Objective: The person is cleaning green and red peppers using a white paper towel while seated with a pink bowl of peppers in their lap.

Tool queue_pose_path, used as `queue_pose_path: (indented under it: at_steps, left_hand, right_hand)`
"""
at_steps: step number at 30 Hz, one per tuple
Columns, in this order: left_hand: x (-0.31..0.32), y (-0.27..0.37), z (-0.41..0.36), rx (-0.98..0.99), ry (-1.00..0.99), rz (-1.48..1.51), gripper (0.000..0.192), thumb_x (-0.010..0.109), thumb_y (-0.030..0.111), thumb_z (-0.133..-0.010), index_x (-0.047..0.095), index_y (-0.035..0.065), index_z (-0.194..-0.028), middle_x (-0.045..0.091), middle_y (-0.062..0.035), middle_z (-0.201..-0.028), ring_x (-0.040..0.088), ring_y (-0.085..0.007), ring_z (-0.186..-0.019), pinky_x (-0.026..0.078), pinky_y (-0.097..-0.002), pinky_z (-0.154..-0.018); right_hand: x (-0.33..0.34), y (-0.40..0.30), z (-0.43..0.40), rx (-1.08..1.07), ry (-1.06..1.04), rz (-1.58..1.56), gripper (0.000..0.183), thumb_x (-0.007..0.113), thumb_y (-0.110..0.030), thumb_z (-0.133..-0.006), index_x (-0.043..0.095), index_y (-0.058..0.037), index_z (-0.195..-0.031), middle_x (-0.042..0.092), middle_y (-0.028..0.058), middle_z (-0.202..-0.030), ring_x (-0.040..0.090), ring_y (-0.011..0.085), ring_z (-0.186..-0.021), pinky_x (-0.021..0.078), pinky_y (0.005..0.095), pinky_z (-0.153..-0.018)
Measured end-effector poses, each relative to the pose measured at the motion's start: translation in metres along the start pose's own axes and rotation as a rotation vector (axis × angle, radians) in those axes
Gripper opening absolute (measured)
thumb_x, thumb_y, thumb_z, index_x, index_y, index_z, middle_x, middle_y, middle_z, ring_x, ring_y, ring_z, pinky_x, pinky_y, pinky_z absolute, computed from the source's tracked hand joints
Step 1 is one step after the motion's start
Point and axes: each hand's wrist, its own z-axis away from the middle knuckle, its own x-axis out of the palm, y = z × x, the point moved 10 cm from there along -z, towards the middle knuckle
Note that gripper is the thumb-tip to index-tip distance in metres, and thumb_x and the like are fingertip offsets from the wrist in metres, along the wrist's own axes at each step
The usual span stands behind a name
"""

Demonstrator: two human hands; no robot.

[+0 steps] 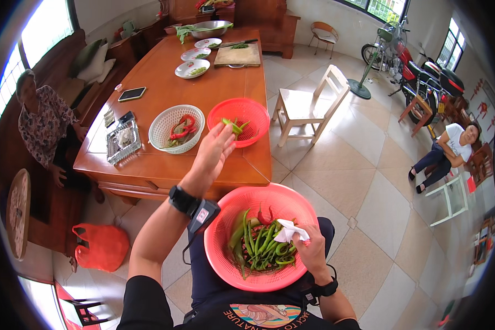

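Observation:
A large pink plastic colander (215, 243) rests on my lap. In it lie long green chili peppers (266, 245) and a red chili (265, 215). My right hand (312, 251) grips a crumpled white tissue (289, 231) at the colander's right side. Over the table, my left hand (214, 150) reaches to a smaller red plastic basket (259, 110), its fingers extended. Green peppers (240, 129) in that basket show at my fingertips; whether I hold one is hidden. Just left of it, a white plastic basket (156, 130) contains red chilies (183, 128).
The wooden table (165, 88) bears a glass ashtray (124, 140), a phone (132, 94), several bowls (192, 69) and a cutting board (243, 57) with a knife (243, 42). A white chair (305, 103) stands right. One person (45, 119) sits left, another (451, 144) right. A red bag (103, 249) lies on the floor.

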Motion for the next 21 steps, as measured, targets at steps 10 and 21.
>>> queue_pose_path:
  at_steps: [10, 21]
  left_hand:
    - [-0.063, -0.076, 0.094, -0.227, -0.172, -0.333, 0.035, 0.050, 0.023, -0.096, 0.052, 0.0000, -0.122, 0.060, -0.0069, -0.112, 0.059, -0.0125, -0.099, 0.048, -0.0256, -0.085]
    - [-0.176, -0.130, 0.130, -0.263, 0.207, -0.271, 0.028, 0.052, 0.025, -0.095, 0.058, 0.0022, -0.110, 0.062, -0.0011, -0.076, 0.055, -0.0041, -0.057, 0.044, -0.0165, -0.051]
  right_hand:
    - [-0.028, 0.029, -0.006, -0.029, 0.148, 0.249, 0.019, 0.062, -0.010, -0.077, 0.063, 0.0011, -0.092, 0.060, 0.0156, -0.101, 0.052, 0.0330, -0.098, 0.0389, 0.0410, -0.088]
    - [0.002, 0.140, -0.019, 0.342, -0.064, -0.261, 0.026, 0.057, -0.013, -0.084, 0.060, 0.0054, -0.103, 0.062, 0.0079, -0.090, 0.056, 0.0118, -0.084, 0.0447, 0.0249, -0.076]
